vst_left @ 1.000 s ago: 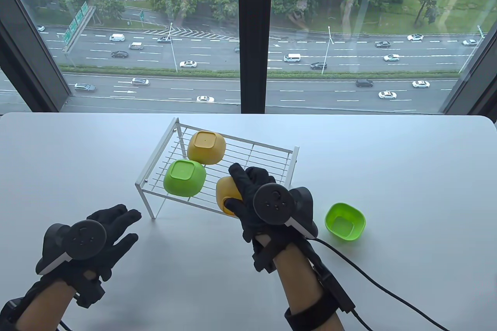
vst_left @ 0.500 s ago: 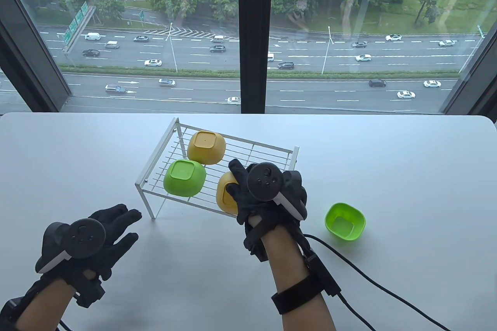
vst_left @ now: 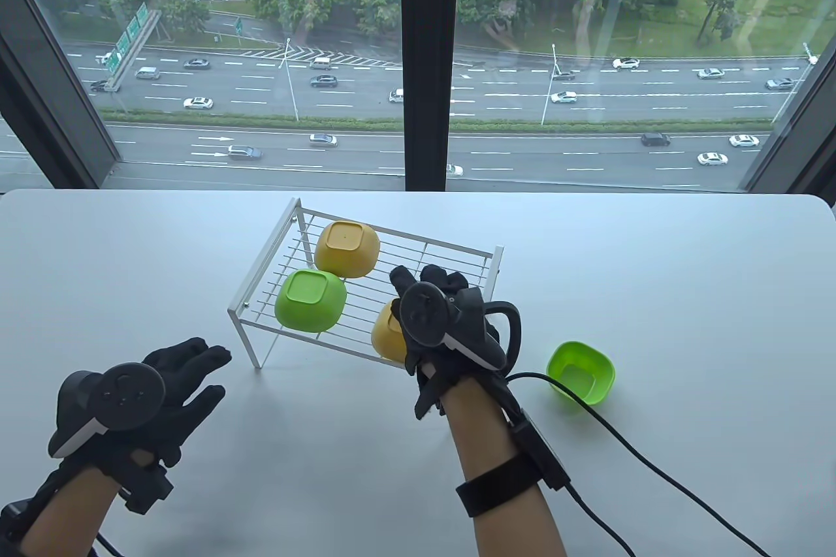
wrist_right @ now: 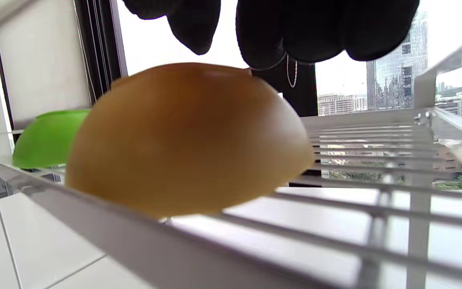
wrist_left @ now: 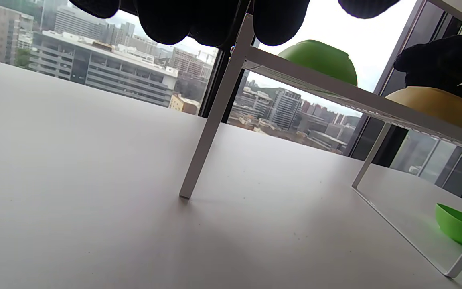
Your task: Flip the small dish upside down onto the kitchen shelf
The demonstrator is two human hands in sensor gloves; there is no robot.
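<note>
A white wire kitchen shelf (vst_left: 263, 256) stands mid-table. A small yellow dish (vst_left: 386, 332) lies bottom-up on its front right part; it fills the right wrist view (wrist_right: 183, 140). My right hand (vst_left: 424, 283) is over this dish. Its fingers (wrist_right: 295, 32) hang loose just above the dish's top and do not wrap it; in the left wrist view they (wrist_left: 439, 56) sit right on top of the dish (wrist_left: 435, 106). My left hand (vst_left: 196, 367) hovers open and empty over the table, left of the shelf's front leg (wrist_left: 211, 132).
A green dish (vst_left: 310, 299) and another yellow dish (vst_left: 346, 248) lie bottom-up on the shelf's left part. A green dish (vst_left: 581, 373) stands upright on the table right of the shelf. My right glove's cable (vst_left: 627, 446) trails toward the front right.
My right hand has turned the yellow dish from tilted at the shelf's front edge to bottom-up on the wires, and its fingers have loosened. My left hand has drifted slightly left and down.
</note>
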